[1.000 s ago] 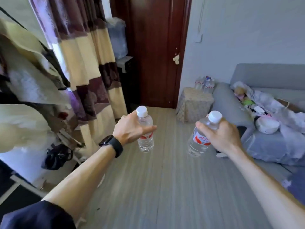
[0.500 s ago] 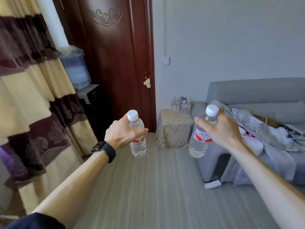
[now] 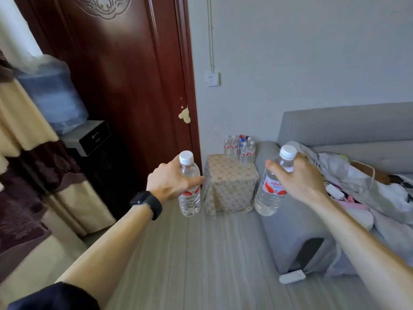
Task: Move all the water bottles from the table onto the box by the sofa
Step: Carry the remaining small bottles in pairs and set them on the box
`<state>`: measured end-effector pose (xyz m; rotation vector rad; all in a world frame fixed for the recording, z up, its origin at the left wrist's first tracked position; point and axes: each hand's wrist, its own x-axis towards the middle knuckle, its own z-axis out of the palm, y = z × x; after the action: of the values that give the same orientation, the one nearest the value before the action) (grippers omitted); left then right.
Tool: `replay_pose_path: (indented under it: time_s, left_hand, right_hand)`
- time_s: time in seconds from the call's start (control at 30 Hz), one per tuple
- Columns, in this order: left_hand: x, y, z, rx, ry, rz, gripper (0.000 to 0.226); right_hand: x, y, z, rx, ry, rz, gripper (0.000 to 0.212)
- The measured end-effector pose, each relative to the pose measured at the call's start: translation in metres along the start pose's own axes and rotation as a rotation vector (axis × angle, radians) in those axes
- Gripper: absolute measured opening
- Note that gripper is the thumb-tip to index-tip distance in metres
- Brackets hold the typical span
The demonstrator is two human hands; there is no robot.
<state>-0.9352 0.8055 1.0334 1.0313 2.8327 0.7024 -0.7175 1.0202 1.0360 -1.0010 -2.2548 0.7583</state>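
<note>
My left hand [image 3: 171, 181] grips a clear water bottle [image 3: 190, 198] with a white cap and red label, held upright in the air. My right hand [image 3: 297, 179] holds a second, larger water bottle [image 3: 269, 195] by its shoulder, tilted slightly. Ahead between them stands the box [image 3: 230, 184], draped in a beige patterned cloth, against the wall beside the grey sofa [image 3: 297, 224]. Several water bottles [image 3: 240, 147] stand on the back of the box's top. The table is out of view.
A dark wooden door [image 3: 125, 86] is left of the box. A water dispenser [image 3: 89, 139] with a large jug and striped curtains [image 3: 29, 175] line the left side. Clothes and bags [image 3: 366, 182] are piled on the sofa. A white object [image 3: 291, 276] lies on the floor by the sofa.
The view has swung right and closed in on the box and sofa, which appear larger. Both hands still carry their bottles at the same height.
</note>
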Motion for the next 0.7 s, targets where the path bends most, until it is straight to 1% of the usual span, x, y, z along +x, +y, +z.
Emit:
replay_pose_path:
  time_s: [0.13, 0.2, 0.27, 0.4, 0.43, 0.53, 0.63, 0.7]
  left_hand:
    - [0.100, 0.006, 0.009, -0.021, -0.017, 0.007, 0.055]
    - [0.147, 0.013, 0.022, -0.007, -0.031, 0.023, 0.056]
    - [0.188, 0.023, 0.041, 0.047, -0.067, 0.053, 0.056]
    - [0.269, 0.044, 0.085, 0.065, -0.129, 0.053, 0.059]
    - [0.290, 0.050, 0.097, 0.050, -0.143, 0.041, 0.059]
    - [0.348, 0.070, 0.131, -0.004, -0.160, -0.006, 0.058]
    - [0.399, 0.089, 0.158, 0.008, -0.160, -0.032, 0.060]
    - [0.432, 0.097, 0.172, 0.005, -0.162, -0.065, 0.063]
  right_hand:
    - [0.086, 0.008, 0.027, 0.005, 0.076, 0.024, 0.067]
    - [0.125, 0.013, 0.033, 0.045, 0.086, 0.055, 0.072]
    - [0.161, 0.023, 0.037, 0.065, 0.070, 0.084, 0.067]
    - [0.237, 0.055, 0.052, 0.062, 0.041, 0.135, 0.045]
    - [0.259, 0.066, 0.058, 0.032, 0.036, 0.136, 0.046]
    - [0.328, 0.104, 0.075, -0.038, 0.021, 0.116, 0.062]
    - [0.390, 0.135, 0.087, -0.112, -0.017, 0.147, 0.086]
    - [0.430, 0.152, 0.096, -0.130, -0.037, 0.174, 0.095]
